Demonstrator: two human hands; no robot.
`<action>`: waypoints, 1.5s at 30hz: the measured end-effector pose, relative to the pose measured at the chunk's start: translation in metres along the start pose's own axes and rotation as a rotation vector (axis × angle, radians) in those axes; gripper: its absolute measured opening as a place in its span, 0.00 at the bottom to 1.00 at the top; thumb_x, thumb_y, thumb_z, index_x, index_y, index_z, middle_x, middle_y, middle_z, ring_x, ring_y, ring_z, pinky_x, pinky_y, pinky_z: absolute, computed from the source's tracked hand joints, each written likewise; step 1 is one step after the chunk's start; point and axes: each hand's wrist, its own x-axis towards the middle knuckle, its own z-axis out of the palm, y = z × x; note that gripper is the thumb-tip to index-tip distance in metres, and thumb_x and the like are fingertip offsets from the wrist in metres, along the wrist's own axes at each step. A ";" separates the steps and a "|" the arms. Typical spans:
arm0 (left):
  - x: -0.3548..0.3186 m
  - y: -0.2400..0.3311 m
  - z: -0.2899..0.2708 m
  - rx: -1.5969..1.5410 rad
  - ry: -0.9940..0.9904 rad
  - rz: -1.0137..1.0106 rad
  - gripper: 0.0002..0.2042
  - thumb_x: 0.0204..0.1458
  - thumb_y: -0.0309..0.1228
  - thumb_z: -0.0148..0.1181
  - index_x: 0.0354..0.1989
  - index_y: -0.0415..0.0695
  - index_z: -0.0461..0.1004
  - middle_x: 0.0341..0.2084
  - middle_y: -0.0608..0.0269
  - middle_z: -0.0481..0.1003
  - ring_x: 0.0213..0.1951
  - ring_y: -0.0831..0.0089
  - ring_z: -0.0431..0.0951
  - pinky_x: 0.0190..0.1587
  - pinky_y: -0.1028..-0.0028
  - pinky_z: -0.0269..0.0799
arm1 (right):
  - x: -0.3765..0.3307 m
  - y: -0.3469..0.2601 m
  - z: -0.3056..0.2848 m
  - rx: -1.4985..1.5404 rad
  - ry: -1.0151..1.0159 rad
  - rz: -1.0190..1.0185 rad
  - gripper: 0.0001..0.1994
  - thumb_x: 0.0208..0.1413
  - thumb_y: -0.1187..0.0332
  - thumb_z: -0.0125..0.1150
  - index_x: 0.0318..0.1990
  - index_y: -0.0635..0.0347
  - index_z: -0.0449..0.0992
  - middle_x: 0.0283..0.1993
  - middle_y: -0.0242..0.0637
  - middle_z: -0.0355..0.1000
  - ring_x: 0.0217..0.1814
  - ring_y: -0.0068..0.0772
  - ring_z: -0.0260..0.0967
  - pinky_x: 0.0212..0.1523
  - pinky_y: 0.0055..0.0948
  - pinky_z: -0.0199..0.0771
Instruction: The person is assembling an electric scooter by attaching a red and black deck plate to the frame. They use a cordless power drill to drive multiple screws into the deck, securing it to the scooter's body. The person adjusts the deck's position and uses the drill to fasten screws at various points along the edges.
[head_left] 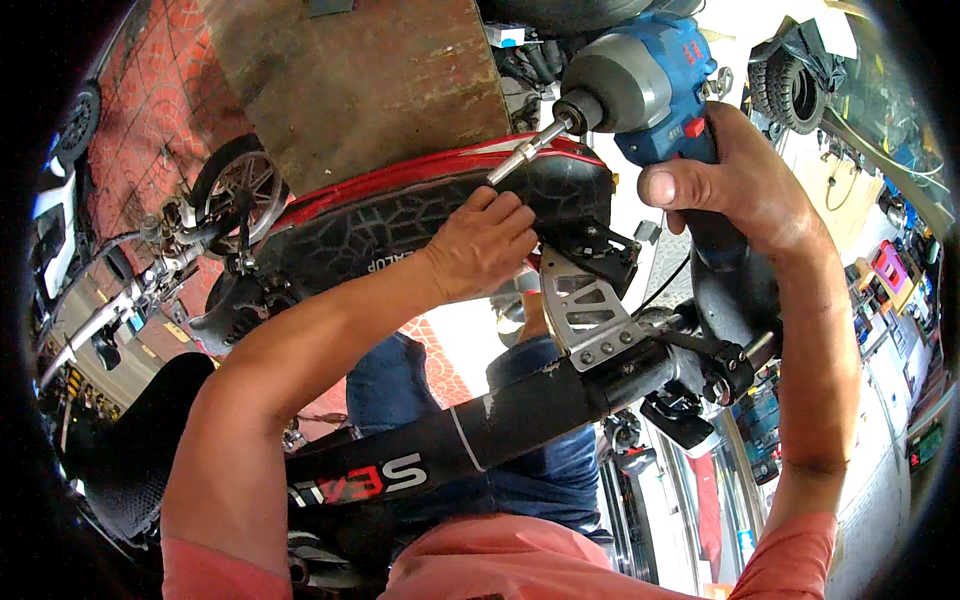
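My right hand (745, 185) is wrapped round the grip of a blue and grey cordless impact driver (625, 85). The driver's long silver bit holder (528, 152) slants down to the left. At its tip my left hand (485, 235) is closed, fingertips pinched together; whatever they hold is hidden. Under this hand lies a black scooter deck (340, 225) with a cracked-pattern surface and a red edge strip (370, 178). Just right of the left hand, a silver bracket (585, 305) with cut-outs joins the folding joint to a black scooter stem (530, 405), which crosses in front of my body.
A worn brown board (370, 80) lies beyond the deck. On the left stands a wheeled frame (250, 190) on red tiles (150, 70). Tyres (790, 90) sit at the far right, with a cluttered workbench (900, 290) below them. A black cable (665, 285) runs near the bracket.
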 end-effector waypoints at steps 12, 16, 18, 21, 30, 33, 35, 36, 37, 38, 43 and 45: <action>-0.001 -0.014 -0.001 -0.001 -0.100 0.068 0.10 0.45 0.35 0.67 0.37 0.52 0.77 0.42 0.63 0.73 0.48 0.60 0.72 0.50 0.60 0.66 | -0.002 0.000 -0.003 -0.016 -0.003 -0.018 0.31 0.44 0.44 0.86 0.41 0.64 0.83 0.31 0.31 0.79 0.29 0.22 0.75 0.29 0.25 0.76; 0.004 -0.025 -0.018 0.047 -0.034 0.013 0.08 0.46 0.34 0.66 0.35 0.52 0.77 0.43 0.63 0.74 0.48 0.60 0.74 0.52 0.58 0.68 | -0.004 -0.005 0.001 -0.006 0.052 -0.023 0.32 0.44 0.44 0.86 0.44 0.64 0.84 0.32 0.32 0.79 0.29 0.22 0.76 0.29 0.25 0.77; 0.009 -0.034 -0.026 0.066 -0.014 -0.006 0.07 0.47 0.32 0.67 0.34 0.51 0.77 0.45 0.62 0.75 0.49 0.59 0.75 0.55 0.59 0.69 | -0.004 -0.004 0.000 0.006 0.051 -0.024 0.33 0.44 0.43 0.86 0.45 0.64 0.83 0.33 0.32 0.79 0.29 0.23 0.76 0.29 0.25 0.77; 0.012 -0.045 -0.034 0.043 0.058 -0.061 0.15 0.40 0.32 0.75 0.36 0.49 0.77 0.42 0.62 0.73 0.47 0.58 0.74 0.51 0.57 0.70 | -0.003 -0.004 0.000 0.026 0.039 -0.025 0.34 0.43 0.43 0.86 0.45 0.64 0.83 0.33 0.32 0.79 0.29 0.23 0.76 0.29 0.25 0.77; -0.001 -0.057 -0.034 -0.062 0.063 -0.292 0.20 0.44 0.35 0.78 0.44 0.46 0.76 0.41 0.57 0.72 0.46 0.54 0.75 0.49 0.56 0.71 | -0.002 -0.006 0.002 -0.004 0.038 -0.010 0.34 0.42 0.42 0.86 0.44 0.65 0.82 0.33 0.33 0.79 0.29 0.24 0.76 0.29 0.25 0.78; -0.003 -0.061 -0.038 -0.017 0.046 -0.263 0.19 0.45 0.36 0.77 0.43 0.47 0.76 0.40 0.59 0.71 0.45 0.56 0.75 0.46 0.58 0.71 | 0.000 -0.006 0.002 -0.004 0.020 0.005 0.35 0.43 0.43 0.86 0.44 0.66 0.81 0.33 0.33 0.78 0.29 0.24 0.76 0.29 0.26 0.79; 0.000 -0.060 -0.041 0.011 0.060 -0.241 0.17 0.47 0.35 0.75 0.43 0.47 0.76 0.39 0.60 0.72 0.45 0.57 0.75 0.45 0.58 0.71 | 0.000 -0.007 0.002 -0.013 0.026 0.019 0.35 0.43 0.44 0.86 0.45 0.66 0.81 0.34 0.34 0.78 0.29 0.24 0.76 0.29 0.26 0.79; 0.003 -0.054 -0.043 0.031 0.075 -0.232 0.17 0.47 0.35 0.75 0.43 0.48 0.77 0.39 0.60 0.72 0.44 0.58 0.75 0.45 0.59 0.71 | -0.001 -0.007 0.003 -0.021 0.040 0.026 0.35 0.43 0.44 0.86 0.46 0.67 0.81 0.34 0.34 0.78 0.30 0.24 0.76 0.29 0.26 0.79; 0.006 -0.049 -0.046 0.050 0.091 -0.222 0.16 0.47 0.34 0.74 0.43 0.48 0.77 0.39 0.61 0.72 0.44 0.58 0.75 0.44 0.59 0.71 | -0.001 -0.007 0.004 -0.028 0.055 0.032 0.35 0.43 0.44 0.86 0.46 0.67 0.80 0.34 0.34 0.78 0.30 0.24 0.76 0.29 0.26 0.79; 0.005 -0.045 -0.046 0.001 0.031 -0.283 0.16 0.50 0.33 0.72 0.46 0.50 0.76 0.42 0.60 0.74 0.48 0.53 0.78 0.52 0.56 0.72 | 0.000 -0.007 0.004 -0.018 0.048 0.025 0.35 0.44 0.44 0.86 0.47 0.67 0.80 0.34 0.34 0.78 0.30 0.24 0.76 0.29 0.26 0.78; 0.003 -0.047 -0.050 0.008 0.010 -0.207 0.16 0.47 0.30 0.72 0.44 0.52 0.76 0.41 0.61 0.73 0.47 0.56 0.78 0.48 0.58 0.72 | 0.000 -0.008 0.006 0.005 0.058 0.012 0.34 0.46 0.46 0.85 0.46 0.68 0.79 0.33 0.33 0.77 0.30 0.24 0.75 0.29 0.26 0.77; 0.002 -0.045 -0.050 0.059 0.034 -0.193 0.16 0.44 0.29 0.72 0.42 0.51 0.77 0.41 0.61 0.73 0.46 0.57 0.77 0.46 0.58 0.71 | 0.001 -0.007 0.007 0.002 0.072 -0.002 0.33 0.47 0.47 0.85 0.46 0.68 0.79 0.33 0.34 0.77 0.29 0.24 0.75 0.29 0.26 0.77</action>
